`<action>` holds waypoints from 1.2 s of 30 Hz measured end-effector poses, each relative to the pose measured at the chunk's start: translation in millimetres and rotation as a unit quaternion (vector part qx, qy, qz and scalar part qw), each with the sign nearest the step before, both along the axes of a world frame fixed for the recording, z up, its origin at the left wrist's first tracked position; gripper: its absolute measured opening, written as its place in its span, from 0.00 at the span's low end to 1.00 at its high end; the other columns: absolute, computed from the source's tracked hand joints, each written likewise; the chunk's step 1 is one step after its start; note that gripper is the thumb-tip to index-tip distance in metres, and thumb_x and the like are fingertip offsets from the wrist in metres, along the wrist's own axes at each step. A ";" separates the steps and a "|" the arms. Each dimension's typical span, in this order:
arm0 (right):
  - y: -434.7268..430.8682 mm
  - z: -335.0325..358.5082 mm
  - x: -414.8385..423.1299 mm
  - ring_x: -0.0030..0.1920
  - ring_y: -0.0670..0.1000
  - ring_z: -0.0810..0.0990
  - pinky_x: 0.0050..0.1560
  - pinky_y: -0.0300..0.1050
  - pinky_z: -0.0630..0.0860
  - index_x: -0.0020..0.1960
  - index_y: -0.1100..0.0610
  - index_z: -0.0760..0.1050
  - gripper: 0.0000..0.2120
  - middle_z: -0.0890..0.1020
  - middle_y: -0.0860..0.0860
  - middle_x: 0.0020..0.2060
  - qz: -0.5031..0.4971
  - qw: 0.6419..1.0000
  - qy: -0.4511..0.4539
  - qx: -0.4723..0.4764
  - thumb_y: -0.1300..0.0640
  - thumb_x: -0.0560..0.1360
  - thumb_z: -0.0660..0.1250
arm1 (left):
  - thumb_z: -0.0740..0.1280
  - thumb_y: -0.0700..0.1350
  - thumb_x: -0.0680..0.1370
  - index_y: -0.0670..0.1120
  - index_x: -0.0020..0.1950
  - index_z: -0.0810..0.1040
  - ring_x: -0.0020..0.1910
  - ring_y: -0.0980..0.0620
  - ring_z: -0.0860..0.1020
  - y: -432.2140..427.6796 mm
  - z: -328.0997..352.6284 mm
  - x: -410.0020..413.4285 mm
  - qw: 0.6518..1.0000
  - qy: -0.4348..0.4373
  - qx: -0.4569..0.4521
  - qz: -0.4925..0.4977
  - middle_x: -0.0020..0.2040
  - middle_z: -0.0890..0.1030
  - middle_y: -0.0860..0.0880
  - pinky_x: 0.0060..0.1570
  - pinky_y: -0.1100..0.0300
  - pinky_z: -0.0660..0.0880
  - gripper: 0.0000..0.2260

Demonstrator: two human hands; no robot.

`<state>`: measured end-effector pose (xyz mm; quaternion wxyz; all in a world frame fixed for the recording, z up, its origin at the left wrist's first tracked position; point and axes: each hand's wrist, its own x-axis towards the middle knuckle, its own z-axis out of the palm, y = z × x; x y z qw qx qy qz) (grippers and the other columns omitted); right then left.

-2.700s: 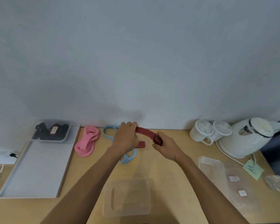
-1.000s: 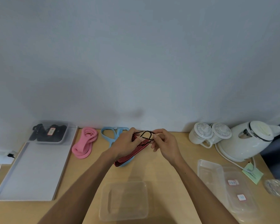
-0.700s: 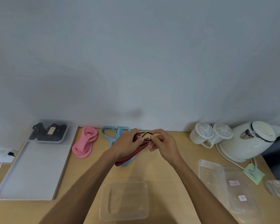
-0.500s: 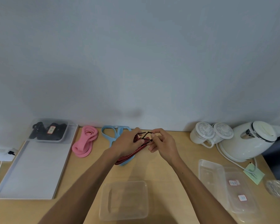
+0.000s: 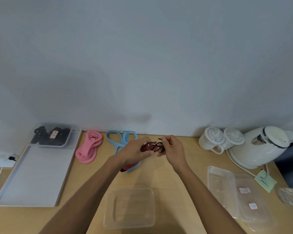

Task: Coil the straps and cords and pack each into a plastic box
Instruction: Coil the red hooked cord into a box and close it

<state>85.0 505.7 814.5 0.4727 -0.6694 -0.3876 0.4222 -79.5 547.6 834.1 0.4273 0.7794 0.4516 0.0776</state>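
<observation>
Red-black striped strap folded in left hand, right hand pinching it.

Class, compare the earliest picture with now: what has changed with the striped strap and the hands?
The striped strap, earlier stretched between both hands, is bunched in the left hand; the right hand pinches a black tie at it. The pink strap, blue strap and clear box stayed put.

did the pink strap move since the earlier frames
No. The pink strap lies just right of the grey tray and left of the blue strap, as before.
</observation>
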 end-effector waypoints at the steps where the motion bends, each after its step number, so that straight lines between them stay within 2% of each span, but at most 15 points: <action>1: -0.1 0.9 -0.1 0.29 0.51 0.80 0.37 0.54 0.81 0.44 0.58 0.74 0.08 0.81 0.56 0.37 -0.010 1.000 0.010 0.001 0.62 0.80 0.60 | 0.65 0.52 0.78 0.52 0.62 0.72 0.46 0.52 0.77 -0.4 0.0 -0.8 1.000 -0.003 0.000 -0.002 0.49 0.80 0.50 0.43 0.64 0.71 0.14; 6: -3.1 -0.3 4.4 0.31 0.53 0.83 0.39 0.54 0.82 0.45 0.61 0.75 0.08 0.81 0.62 0.42 -0.018 1.000 0.026 0.006 0.63 0.80 0.59 | 0.63 0.49 0.79 0.51 0.67 0.70 0.50 0.55 0.76 -0.9 0.1 -5.9 1.000 -0.017 0.009 -0.012 0.55 0.79 0.51 0.44 0.73 0.68 0.16; 8: -4.1 -0.5 4.9 0.33 0.53 0.82 0.36 0.49 0.81 0.45 0.60 0.75 0.08 0.82 0.61 0.41 -0.019 0.999 0.031 0.012 0.63 0.80 0.60 | 0.63 0.49 0.80 0.51 0.68 0.69 0.51 0.56 0.75 -0.6 -0.8 -7.2 1.000 -0.021 0.011 -0.017 0.56 0.79 0.53 0.44 0.75 0.67 0.17; 11: -5.9 3.0 5.4 0.36 0.52 0.82 0.35 0.46 0.79 0.49 0.59 0.77 0.06 0.83 0.59 0.42 -0.015 0.996 0.084 -0.007 0.61 0.80 0.61 | 0.63 0.47 0.79 0.50 0.68 0.71 0.48 0.59 0.75 -2.6 -0.4 -8.0 0.999 -0.031 0.022 -0.014 0.51 0.78 0.55 0.42 0.75 0.67 0.16; 13: -8.5 5.6 6.4 0.39 0.53 0.81 0.37 0.48 0.78 0.53 0.62 0.77 0.07 0.83 0.58 0.44 0.018 0.987 0.153 -0.043 0.61 0.78 0.62 | 0.63 0.46 0.79 0.50 0.66 0.72 0.43 0.63 0.74 -3.7 0.9 -7.9 0.999 -0.039 0.036 -0.002 0.47 0.76 0.58 0.40 0.76 0.67 0.15; 15: -11.6 5.5 4.7 0.38 0.54 0.81 0.38 0.50 0.78 0.53 0.64 0.77 0.07 0.83 0.58 0.43 0.049 0.979 0.189 -0.055 0.64 0.77 0.63 | 0.63 0.45 0.79 0.50 0.66 0.72 0.42 0.65 0.73 -4.1 2.8 -7.4 0.998 -0.049 0.036 0.011 0.46 0.76 0.59 0.40 0.77 0.67 0.15; 18: -13.1 4.1 0.0 0.33 0.51 0.80 0.37 0.47 0.79 0.52 0.67 0.77 0.06 0.81 0.56 0.37 0.038 0.986 0.161 -0.035 0.68 0.76 0.64 | 0.64 0.46 0.79 0.50 0.67 0.71 0.45 0.61 0.74 -3.3 2.9 -7.3 0.999 -0.043 0.032 0.005 0.49 0.78 0.55 0.41 0.73 0.68 0.16; 21: -12.2 5.6 -1.0 0.30 0.49 0.78 0.36 0.45 0.78 0.52 0.69 0.77 0.06 0.80 0.54 0.33 0.031 0.990 0.136 -0.027 0.69 0.75 0.65 | 0.65 0.46 0.78 0.51 0.65 0.71 0.43 0.62 0.75 -3.1 -0.3 -9.5 0.999 -0.024 0.031 0.007 0.46 0.77 0.57 0.39 0.72 0.67 0.15; 24: -12.3 6.4 0.5 0.31 0.48 0.78 0.37 0.45 0.78 0.53 0.66 0.77 0.08 0.79 0.54 0.36 0.041 0.988 0.147 -0.034 0.70 0.73 0.66 | 0.65 0.46 0.78 0.49 0.60 0.71 0.41 0.60 0.74 -3.3 -2.1 -10.2 0.999 -0.008 0.032 0.015 0.42 0.75 0.58 0.36 0.70 0.66 0.12; 28: -13.4 4.4 -2.1 0.35 0.49 0.80 0.38 0.45 0.78 0.54 0.65 0.76 0.09 0.81 0.56 0.41 0.059 0.974 0.210 -0.057 0.68 0.74 0.67 | 0.64 0.46 0.78 0.48 0.60 0.71 0.41 0.60 0.73 -3.6 1.2 -8.0 1.000 -0.009 0.023 0.018 0.44 0.75 0.56 0.37 0.69 0.66 0.11; 33: -9.5 6.7 -2.1 0.31 0.49 0.80 0.37 0.43 0.80 0.49 0.67 0.75 0.03 0.79 0.58 0.36 0.010 0.977 0.211 -0.028 0.68 0.77 0.63 | 0.65 0.47 0.78 0.50 0.64 0.70 0.45 0.57 0.75 -5.4 1.8 -11.0 1.000 -0.005 0.018 0.001 0.48 0.77 0.54 0.40 0.69 0.68 0.15; 34: -8.8 7.9 0.2 0.31 0.49 0.80 0.37 0.44 0.80 0.49 0.67 0.74 0.03 0.80 0.58 0.36 0.000 0.976 0.215 -0.024 0.68 0.77 0.63 | 0.65 0.48 0.78 0.50 0.64 0.69 0.43 0.58 0.74 -5.2 1.0 -12.9 1.000 0.003 0.019 -0.001 0.47 0.77 0.55 0.40 0.69 0.68 0.15; 36: -8.1 9.7 4.2 0.32 0.49 0.80 0.38 0.45 0.80 0.48 0.66 0.75 0.02 0.80 0.59 0.38 -0.010 0.978 0.208 -0.030 0.68 0.77 0.64 | 0.63 0.47 0.79 0.49 0.58 0.70 0.38 0.60 0.72 -5.2 -0.7 -16.1 0.999 0.025 0.027 -0.002 0.41 0.74 0.58 0.36 0.67 0.65 0.09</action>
